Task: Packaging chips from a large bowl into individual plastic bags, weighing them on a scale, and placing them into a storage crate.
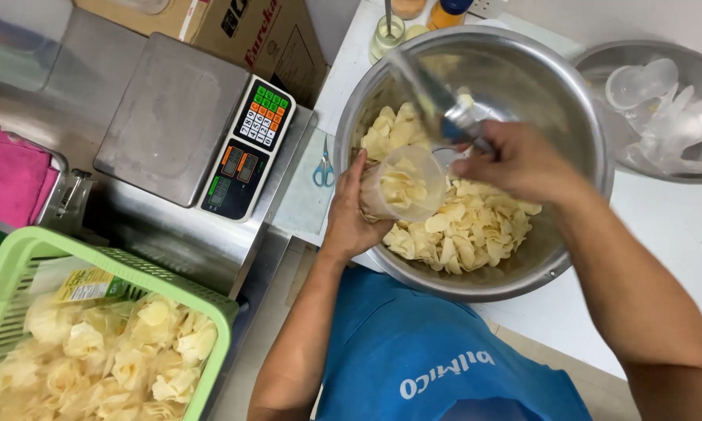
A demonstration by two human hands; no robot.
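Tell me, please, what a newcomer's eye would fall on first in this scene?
The large steel bowl of pale chips at centre draws the eye first, with the left hand holding a clear plastic cup of chips over it and the right hand gripping a blurred utensil. At lower left, a green basket holds more chips, beside a digital scale.

light: bright, even | glare: steel bowl point(522, 70) rim | blur: scoop point(433, 97) motion-smeared | shadows: soft
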